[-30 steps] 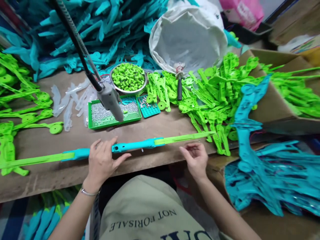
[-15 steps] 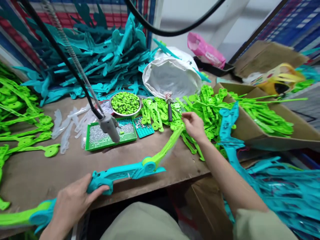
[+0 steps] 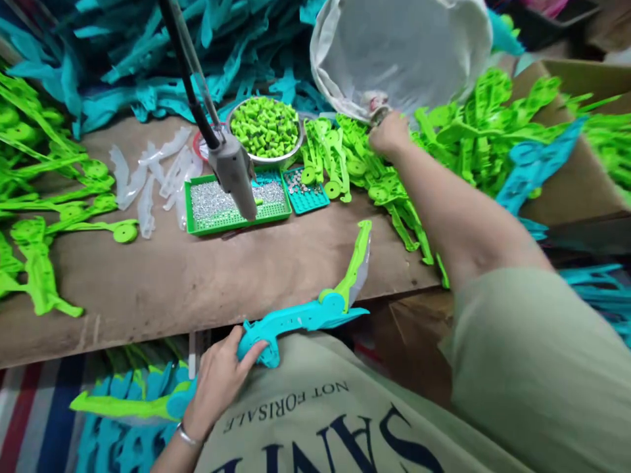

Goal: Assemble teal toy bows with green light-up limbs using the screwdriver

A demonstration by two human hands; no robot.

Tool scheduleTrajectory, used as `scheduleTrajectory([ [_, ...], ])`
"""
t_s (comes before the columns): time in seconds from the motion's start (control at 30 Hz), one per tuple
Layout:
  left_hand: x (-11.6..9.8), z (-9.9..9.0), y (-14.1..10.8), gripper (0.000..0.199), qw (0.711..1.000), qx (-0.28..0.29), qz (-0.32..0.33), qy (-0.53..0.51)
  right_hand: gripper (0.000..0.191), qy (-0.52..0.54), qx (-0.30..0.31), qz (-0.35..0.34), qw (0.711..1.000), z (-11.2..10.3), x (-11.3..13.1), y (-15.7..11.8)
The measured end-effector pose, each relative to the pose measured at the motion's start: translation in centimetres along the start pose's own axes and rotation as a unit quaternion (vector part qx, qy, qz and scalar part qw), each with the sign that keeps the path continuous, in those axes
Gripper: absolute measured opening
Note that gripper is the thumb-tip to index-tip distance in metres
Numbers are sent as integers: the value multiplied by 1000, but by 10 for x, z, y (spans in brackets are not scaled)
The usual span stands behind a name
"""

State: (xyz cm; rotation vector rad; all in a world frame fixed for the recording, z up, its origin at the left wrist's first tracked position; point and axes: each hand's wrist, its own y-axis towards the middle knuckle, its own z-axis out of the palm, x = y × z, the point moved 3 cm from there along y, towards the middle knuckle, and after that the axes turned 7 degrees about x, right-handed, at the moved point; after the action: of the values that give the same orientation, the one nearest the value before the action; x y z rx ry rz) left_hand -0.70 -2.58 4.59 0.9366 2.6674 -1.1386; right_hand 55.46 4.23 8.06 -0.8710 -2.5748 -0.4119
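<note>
My left hand (image 3: 221, 368) is closed around the grip in the middle of a turquoise plastic toy bow (image 3: 300, 315). A lime-green limb with a clear strip hinges off each end. The bow lies across my lap at the table's front edge. My right hand (image 3: 390, 136) reaches to the back, its fingers wrapped round a black-handled tool. Only the tool's pale, reddish head (image 3: 375, 102) shows above the fist, in front of the white sack (image 3: 338, 79); the handle is hidden. Lime-green plastic parts (image 3: 355, 154) lie under and beside that hand.
A grey electric screwdriver (image 3: 234, 174) hangs over a green tray (image 3: 211, 226) of small metal parts. Behind are a bowl (image 3: 290, 148) of green pieces and a turquoise heap (image 3: 162, 72). Clear strips (image 3: 148, 190) lie left; a cardboard box (image 3: 566, 184) stands right.
My right hand has gone from the bow's green limb to the tool and closed on it. My left hand has brought the bow in toward my body. The view has shifted.
</note>
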Motion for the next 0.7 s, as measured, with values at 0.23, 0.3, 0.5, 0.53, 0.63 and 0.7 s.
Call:
scheduleTrajectory([
  [0.23,-3,12,0,31,998,67,12,12,84,206,10,113,972,-49,16,-85],
  [0.3,-4,11,0,31,997,80,4,22,58,290,-20,83,953,-60,24,-139],
  [0.5,-5,15,-5,42,990,118,-17,71,24,254,0,31,967,-71,37,-305],
  [0.53,-5,17,-7,44,990,120,-22,75,23,204,28,35,978,-71,36,-327],
  [0.63,-7,24,-13,46,988,123,-29,84,25,122,94,24,988,-71,34,-385],
  [0.7,-10,28,-17,47,988,124,-31,92,30,99,123,16,987,-69,32,-414],
])
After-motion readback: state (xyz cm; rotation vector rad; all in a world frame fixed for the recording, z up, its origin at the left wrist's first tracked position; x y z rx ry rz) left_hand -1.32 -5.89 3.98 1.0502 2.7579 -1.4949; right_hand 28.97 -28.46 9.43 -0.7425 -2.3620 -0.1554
